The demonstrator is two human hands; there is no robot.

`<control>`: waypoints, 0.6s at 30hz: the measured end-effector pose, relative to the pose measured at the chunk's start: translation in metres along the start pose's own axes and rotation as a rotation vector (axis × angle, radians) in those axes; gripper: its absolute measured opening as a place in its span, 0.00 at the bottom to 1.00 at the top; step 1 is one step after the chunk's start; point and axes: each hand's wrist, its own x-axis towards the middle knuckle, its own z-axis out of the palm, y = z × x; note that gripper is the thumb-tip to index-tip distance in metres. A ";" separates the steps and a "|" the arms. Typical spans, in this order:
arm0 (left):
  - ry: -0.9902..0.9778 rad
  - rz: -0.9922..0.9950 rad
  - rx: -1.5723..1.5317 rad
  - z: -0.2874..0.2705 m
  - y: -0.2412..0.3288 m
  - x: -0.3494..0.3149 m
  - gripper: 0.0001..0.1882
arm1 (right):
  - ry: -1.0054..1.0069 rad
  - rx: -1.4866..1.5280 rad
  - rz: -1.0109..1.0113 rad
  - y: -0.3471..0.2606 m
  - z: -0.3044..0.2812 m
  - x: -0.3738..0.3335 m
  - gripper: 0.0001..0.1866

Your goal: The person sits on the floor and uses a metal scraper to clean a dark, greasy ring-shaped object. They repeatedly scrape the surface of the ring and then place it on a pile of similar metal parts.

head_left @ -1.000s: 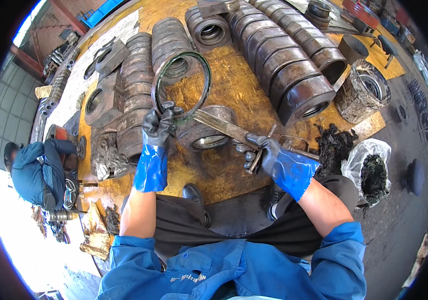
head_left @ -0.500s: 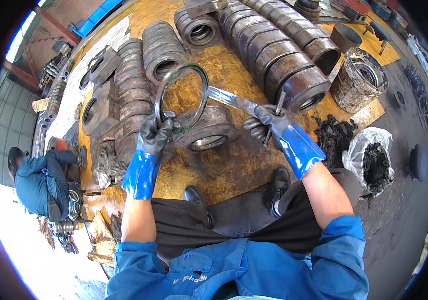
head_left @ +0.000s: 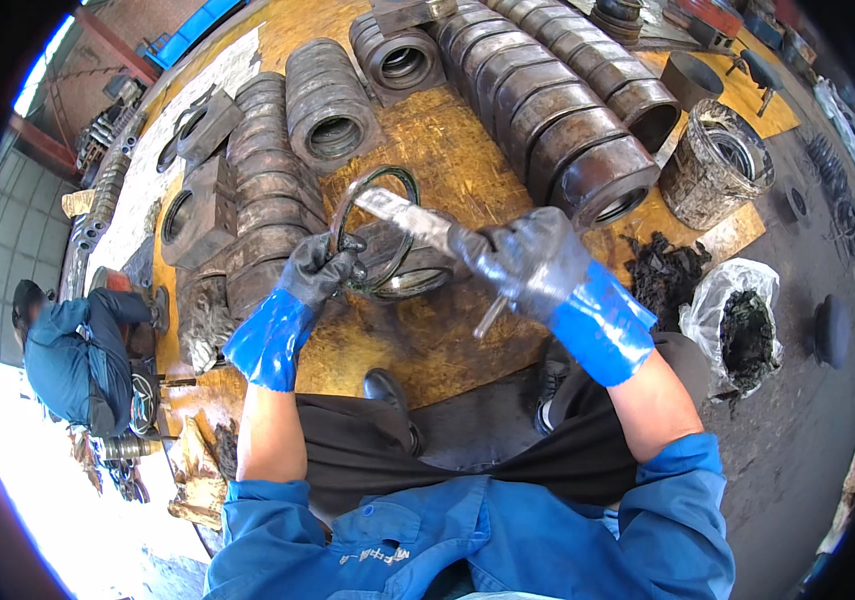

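Note:
My left hand, in a black and blue rubber glove, pinches the lower left side of a thin dark metal ring, held upright. My right hand, gloved likewise, grips a flat metal scraper. Its pale blade points left and lies across the ring's upper part; whether they touch I cannot tell. A thin metal rod sticks out below my right fist. Behind and below the ring sits a steel block with a round opening, partly hidden by it.
Rows of round steel collars lie on the stained yellow board. At right stand a grimy bucket, a pile of black scraps and a plastic-lined bag of dark waste. Far left, a person sits bent over.
My right hand has moved left and nearer, bringing the scraper's blade over the ring. The ring has turned and sunk a little in my left hand.

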 end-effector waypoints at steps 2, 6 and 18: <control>-0.019 0.009 0.040 0.000 0.000 0.000 0.13 | -0.034 -0.072 -0.046 -0.009 -0.010 0.003 0.24; 0.005 -0.013 0.032 0.004 0.007 -0.002 0.13 | 0.048 -0.123 -0.055 -0.003 -0.005 -0.006 0.25; 0.111 0.093 -0.017 0.008 0.021 -0.011 0.15 | 0.029 1.604 1.125 0.024 0.058 -0.047 0.06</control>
